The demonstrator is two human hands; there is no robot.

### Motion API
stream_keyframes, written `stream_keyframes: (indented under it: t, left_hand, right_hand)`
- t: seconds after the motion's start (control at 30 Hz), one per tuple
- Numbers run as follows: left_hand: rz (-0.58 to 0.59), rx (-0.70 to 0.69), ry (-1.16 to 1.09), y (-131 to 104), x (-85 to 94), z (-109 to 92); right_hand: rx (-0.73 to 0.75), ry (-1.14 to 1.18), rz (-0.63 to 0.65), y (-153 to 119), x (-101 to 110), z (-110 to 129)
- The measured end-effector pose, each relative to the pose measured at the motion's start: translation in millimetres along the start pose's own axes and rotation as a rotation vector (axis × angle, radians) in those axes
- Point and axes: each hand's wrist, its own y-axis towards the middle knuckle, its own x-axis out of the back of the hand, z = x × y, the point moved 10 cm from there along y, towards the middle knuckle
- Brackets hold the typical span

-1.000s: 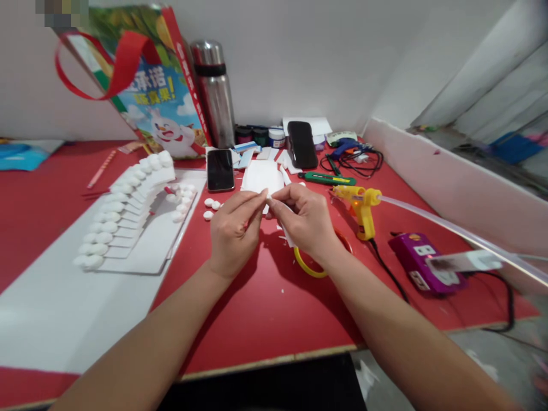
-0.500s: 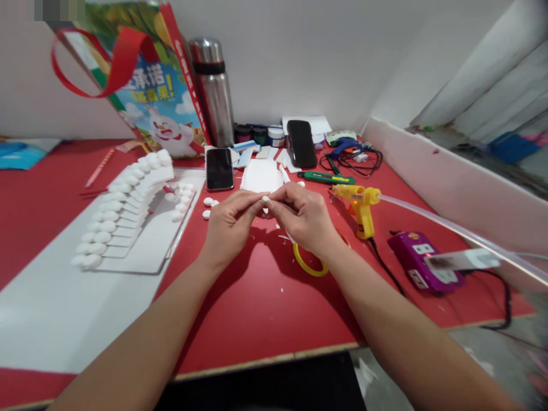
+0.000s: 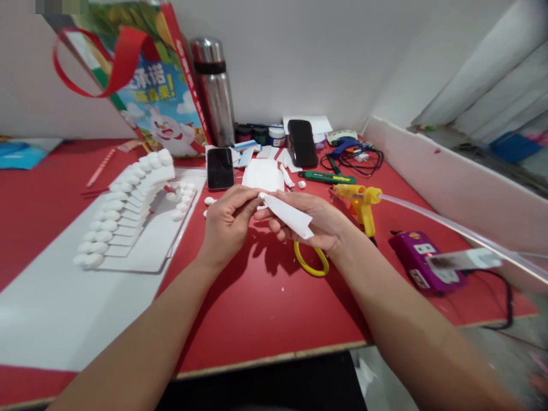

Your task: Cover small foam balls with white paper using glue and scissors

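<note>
Over the red table, my left hand pinches the narrow, bunched end of a white paper strip between thumb and fingertips. The strip widens to the right and lies across the palm of my right hand. That hand is turned palm up, its fingers loosely bent and apart under the paper. Below it, a yellow loop handle, perhaps of scissors, rests on the table. Small white rounded pieces lie beside my left hand, partly hidden by it.
At left, a stepped white model edged with white puffs stands on a white board. A yellow glue gun and purple power strip lie at right. Behind are a phone, green cutter, flask and gift bag.
Both hands were pinching a small white piece together. My right hand has let go, turned palm up and opened, and the paper strip now shows across it. My left hand has barely moved.
</note>
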Motion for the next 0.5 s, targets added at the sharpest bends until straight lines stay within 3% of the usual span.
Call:
stream_keyframes:
  t: [0.17,0.5]
  left_hand:
    - [0.025,-0.008,-0.001,-0.3,-3.1,-0.3]
    - [0.016,0.085,-0.047,-0.1,-3.2,5.4]
  right_hand:
    - [0.084,-0.016,0.082,-0.3,-6.0,4.5]
    - [0.151,-0.13,-0.001,-0.5,3.3,9.8]
